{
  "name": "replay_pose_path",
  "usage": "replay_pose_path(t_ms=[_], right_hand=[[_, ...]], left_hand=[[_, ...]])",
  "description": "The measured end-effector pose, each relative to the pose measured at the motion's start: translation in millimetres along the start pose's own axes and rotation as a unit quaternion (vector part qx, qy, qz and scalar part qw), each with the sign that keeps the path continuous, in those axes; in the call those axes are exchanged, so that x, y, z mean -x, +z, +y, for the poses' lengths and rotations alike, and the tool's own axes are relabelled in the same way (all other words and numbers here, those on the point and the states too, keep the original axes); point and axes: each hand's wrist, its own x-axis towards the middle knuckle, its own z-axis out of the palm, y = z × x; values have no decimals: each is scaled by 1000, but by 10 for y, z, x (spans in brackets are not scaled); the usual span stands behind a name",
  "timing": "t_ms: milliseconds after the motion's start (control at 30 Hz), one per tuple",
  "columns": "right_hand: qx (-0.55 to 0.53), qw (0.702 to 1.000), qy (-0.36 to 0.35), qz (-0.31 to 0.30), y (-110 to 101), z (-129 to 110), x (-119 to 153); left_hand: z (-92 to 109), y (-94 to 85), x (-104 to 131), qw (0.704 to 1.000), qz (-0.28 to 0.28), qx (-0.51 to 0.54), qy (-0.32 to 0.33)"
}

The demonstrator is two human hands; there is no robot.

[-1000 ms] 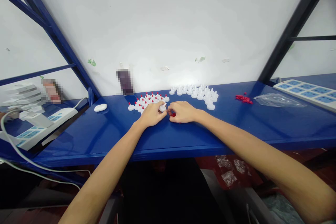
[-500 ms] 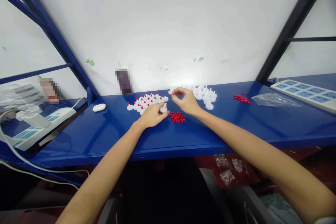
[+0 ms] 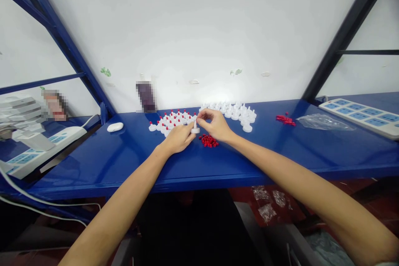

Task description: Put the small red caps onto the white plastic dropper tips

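My left hand (image 3: 179,138) is closed on a white nozzle cap (image 3: 195,129), holding it upright by its round base just above the table. Thumb and forefinger of my right hand (image 3: 215,125) are pinched together at the nozzle's tip, on a tiny red cap that the fingers mostly hide. Just below my right hand lies a pile of small red caps (image 3: 208,141). Behind my left hand stand several white nozzle caps with red tips (image 3: 170,123). Plain white nozzle caps (image 3: 238,113) without red tips are grouped behind and right of my right hand.
On the blue table (image 3: 124,166) lie a white earbud case (image 3: 115,126) at left, more red caps (image 3: 285,120) and a clear plastic bag (image 3: 322,122) at right. A dark, blurred-out object (image 3: 146,97) leans on the wall. Power strips (image 3: 363,113) lie on both sides.
My right hand has moved left and slightly down, bringing its pinched fingers to the nozzle's tip. The white nozzle cap in my left hand has turned more upright.
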Motion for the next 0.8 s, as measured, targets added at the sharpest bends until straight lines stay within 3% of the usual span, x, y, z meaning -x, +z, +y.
replay_pose_path(t_ms=[267,800], right_hand=[[-12,999,38,-18,-22,16,-25],[-82,992,91,-10,-26,78,-49]], left_hand=[[50,-31,9,995,-46,-87,1],[28,1,13,996,-31,-85,1]])
